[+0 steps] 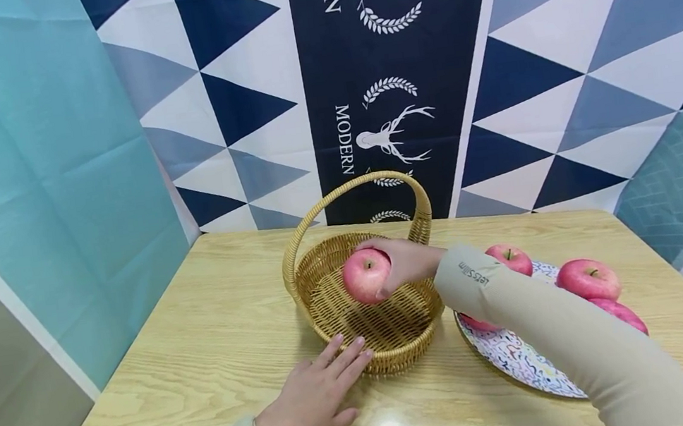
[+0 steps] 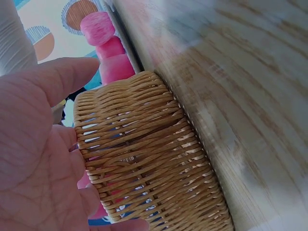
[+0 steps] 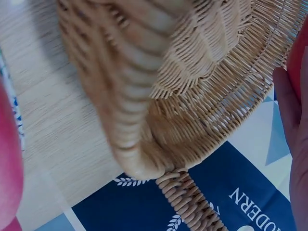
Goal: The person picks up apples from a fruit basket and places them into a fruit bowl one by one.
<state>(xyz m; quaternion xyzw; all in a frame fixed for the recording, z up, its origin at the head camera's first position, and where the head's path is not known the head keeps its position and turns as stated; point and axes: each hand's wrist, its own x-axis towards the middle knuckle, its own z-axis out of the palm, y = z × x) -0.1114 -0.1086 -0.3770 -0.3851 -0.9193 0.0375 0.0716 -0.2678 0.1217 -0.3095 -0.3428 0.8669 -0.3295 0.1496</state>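
Observation:
A pink-red apple (image 1: 365, 277) is gripped by my right hand (image 1: 410, 261), which reaches over the right side of a wicker basket (image 1: 398, 361). In the head view the apple overlaps the basket's inside, below the arched handle. The right wrist view shows only part of that apple (image 3: 297, 57) and some fingers (image 3: 288, 103) at its right edge. My left hand (image 1: 313, 398) rests its extended fingers on the basket's near-left rim. From the left wrist view, its fingertips sit along the rim of the woven wall (image 2: 139, 149), with the thumb apart.
A round patterned plate (image 1: 526, 361) to the right of the basket bears several apples (image 1: 588, 280), partly hidden beneath my right sleeve. The wooden table (image 1: 202, 329) meets a geometric patterned cloth (image 1: 258, 109) at its back edge.

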